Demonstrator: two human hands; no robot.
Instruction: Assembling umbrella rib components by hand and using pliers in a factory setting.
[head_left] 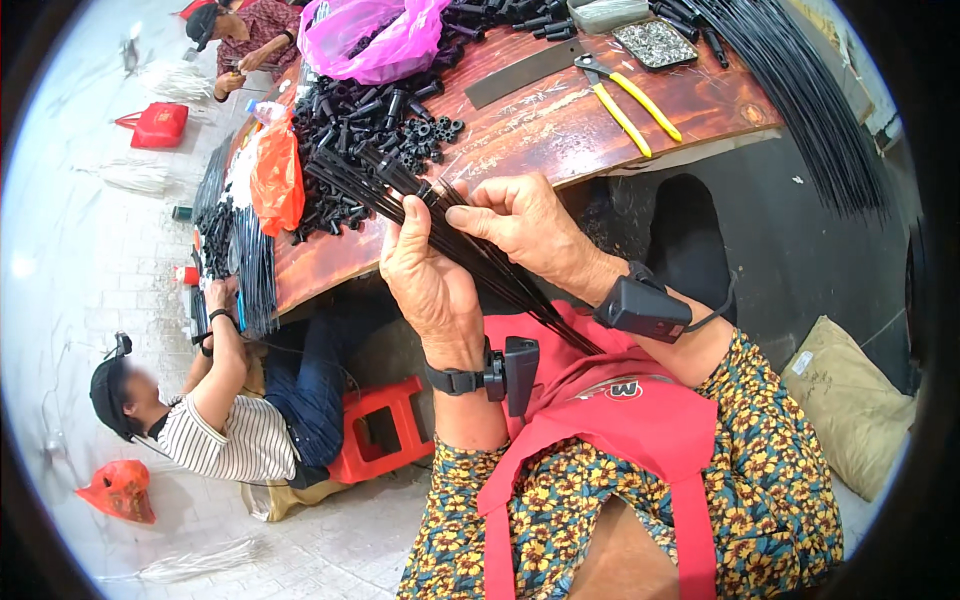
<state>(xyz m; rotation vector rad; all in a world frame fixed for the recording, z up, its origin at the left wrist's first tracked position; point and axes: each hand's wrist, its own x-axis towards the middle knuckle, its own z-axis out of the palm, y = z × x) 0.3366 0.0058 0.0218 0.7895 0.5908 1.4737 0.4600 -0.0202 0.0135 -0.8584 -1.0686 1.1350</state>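
Note:
A bundle of thin black rods (pixel 500 275) slants from my lap up toward the table, with black plastic fittings (pixel 392 172) at its upper end. My left hand (pixel 432 285) is closed round the bundle from the left, thumb up along it. From the right, my right hand (pixel 535 230) pinches at rods near the upper end, its thumb and forefinger pressed together there. Just which rod or fitting lies between those fingertips is hidden. Beyond my hands, a heap of loose black plastic parts (pixel 400 135) covers the left of the wooden table (pixel 540 130).
Yellow-handled pliers (pixel 630 105), a flat metal blade (pixel 523 75) and a tray of small metal pieces (pixel 655 45) lie on the table. Long black rods (pixel 800 100) overhang its right end. A co-worker (pixel 235 425) sits left near a red stool (pixel 380 435); another person (pixel 255 40) works beyond.

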